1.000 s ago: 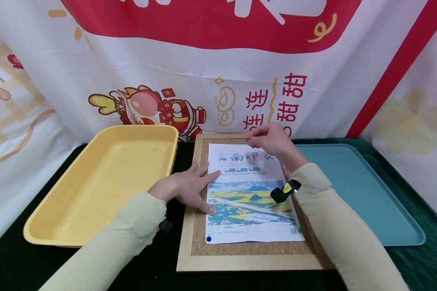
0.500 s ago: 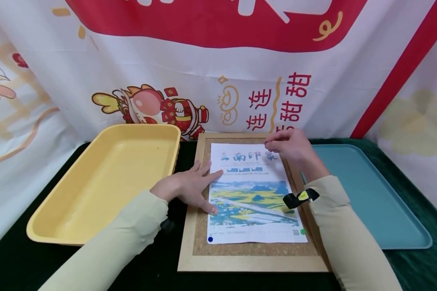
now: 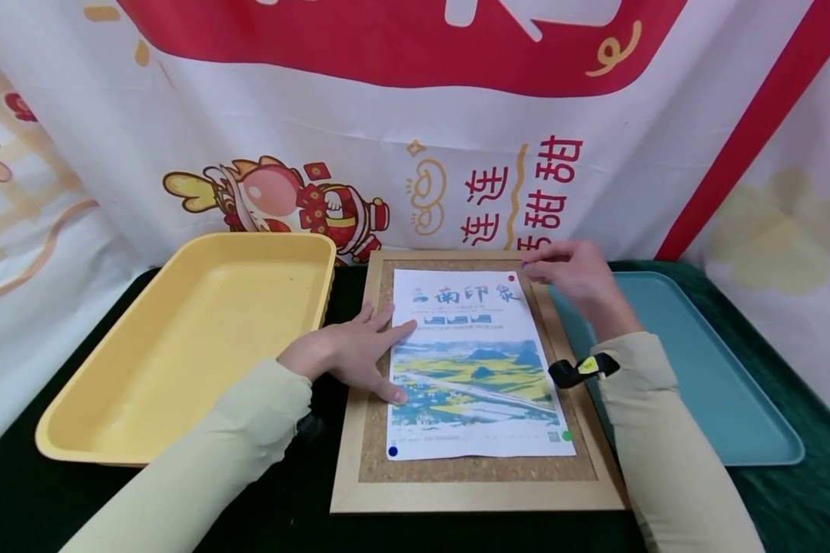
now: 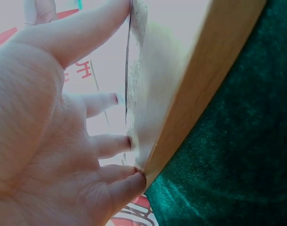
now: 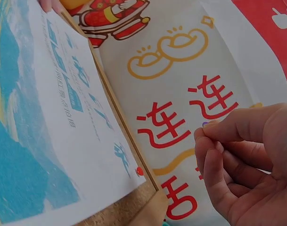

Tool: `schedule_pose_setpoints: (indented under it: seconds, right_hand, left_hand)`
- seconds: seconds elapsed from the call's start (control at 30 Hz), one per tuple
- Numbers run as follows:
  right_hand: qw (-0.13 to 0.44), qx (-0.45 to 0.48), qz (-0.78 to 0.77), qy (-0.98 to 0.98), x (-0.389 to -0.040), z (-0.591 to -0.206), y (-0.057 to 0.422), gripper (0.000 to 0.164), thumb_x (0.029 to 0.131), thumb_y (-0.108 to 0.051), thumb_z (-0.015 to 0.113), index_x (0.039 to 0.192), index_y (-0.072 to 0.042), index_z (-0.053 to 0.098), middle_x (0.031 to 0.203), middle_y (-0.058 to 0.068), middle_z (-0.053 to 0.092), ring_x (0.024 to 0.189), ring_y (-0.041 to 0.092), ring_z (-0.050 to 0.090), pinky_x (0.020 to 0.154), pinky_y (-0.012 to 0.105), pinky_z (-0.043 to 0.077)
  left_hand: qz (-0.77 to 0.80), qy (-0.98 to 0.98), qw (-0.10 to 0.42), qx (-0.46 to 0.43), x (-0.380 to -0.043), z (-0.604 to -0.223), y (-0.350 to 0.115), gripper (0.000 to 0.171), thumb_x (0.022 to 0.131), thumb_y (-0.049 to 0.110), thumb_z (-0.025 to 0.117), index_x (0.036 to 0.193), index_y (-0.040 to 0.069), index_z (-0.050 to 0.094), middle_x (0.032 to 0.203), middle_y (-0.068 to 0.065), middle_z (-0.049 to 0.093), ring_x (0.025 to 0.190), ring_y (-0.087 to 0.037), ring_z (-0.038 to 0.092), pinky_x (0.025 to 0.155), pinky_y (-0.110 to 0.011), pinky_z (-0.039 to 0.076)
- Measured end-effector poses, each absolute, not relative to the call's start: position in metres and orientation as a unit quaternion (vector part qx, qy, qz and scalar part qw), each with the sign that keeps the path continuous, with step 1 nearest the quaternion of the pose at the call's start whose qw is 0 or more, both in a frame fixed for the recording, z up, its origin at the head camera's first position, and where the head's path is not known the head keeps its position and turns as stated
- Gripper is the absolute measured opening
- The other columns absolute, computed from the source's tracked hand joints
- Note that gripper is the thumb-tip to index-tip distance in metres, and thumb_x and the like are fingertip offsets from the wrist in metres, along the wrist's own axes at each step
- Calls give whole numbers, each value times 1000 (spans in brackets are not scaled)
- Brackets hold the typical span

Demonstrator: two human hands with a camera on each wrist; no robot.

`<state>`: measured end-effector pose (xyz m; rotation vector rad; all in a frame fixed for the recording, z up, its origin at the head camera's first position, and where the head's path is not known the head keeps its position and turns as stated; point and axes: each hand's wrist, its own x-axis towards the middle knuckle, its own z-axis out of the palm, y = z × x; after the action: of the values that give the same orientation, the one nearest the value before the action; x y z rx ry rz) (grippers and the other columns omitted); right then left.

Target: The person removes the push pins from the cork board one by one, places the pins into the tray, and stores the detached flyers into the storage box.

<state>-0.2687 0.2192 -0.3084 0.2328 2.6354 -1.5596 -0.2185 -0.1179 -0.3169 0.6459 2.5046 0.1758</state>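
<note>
A printed landscape poster [image 3: 470, 384] lies on a wood-framed corkboard [image 3: 484, 497]. Pushpins sit in its corners: a blue pushpin [image 3: 393, 452] at near left, a green pushpin [image 3: 566, 435] at near right, a red pushpin [image 3: 511, 278] at far right. My left hand [image 3: 353, 349], fingers spread, rests across the board's left frame and the poster's left edge. Just right of the red pin, above the board's far right corner, my right hand [image 3: 581, 284] pinches a small purple pushpin [image 5: 205, 124] between thumb and forefinger. Most of that pin is hidden by the fingertips.
To the left stands a deep yellow tray [image 3: 180, 369]. A flat blue tray [image 3: 705, 369] lies on the right, partly behind the right forearm. Dark green cloth [image 3: 788, 491] covers the table, and a printed white curtain [image 3: 360, 107] hangs right behind the board.
My right hand has moved rightward from the poster's top middle, past its far right corner, still pinching the purple pushpin. The red pushpin there has come into sight. The left hand has stayed put.
</note>
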Motion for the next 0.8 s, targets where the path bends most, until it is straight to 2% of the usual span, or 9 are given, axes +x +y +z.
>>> schedule_pose_setpoints:
  seconds: [0.33, 0.8]
  right_hand:
    - [6, 102, -515, 851, -268, -311, 244, 38, 104, -30, 71, 137, -10, 70, 145, 14, 60, 127, 33, 59, 118, 55, 45]
    - [19, 150, -490, 858, -275, -332, 279, 43, 106, -32, 68, 143, -11, 66, 147, 17, 61, 129, 32, 56, 115, 54, 46]
  left_hand:
    - [67, 930, 272, 239, -218, -317, -118, 110, 88, 65, 77, 172, 33, 14, 181, -10, -10, 167, -42, -11, 130, -68, 14]
    - [71, 927, 272, 247, -220, -318, -117, 111, 88, 66, 77, 172, 32, 15, 181, -11, -10, 166, -43, -11, 130, -69, 15]
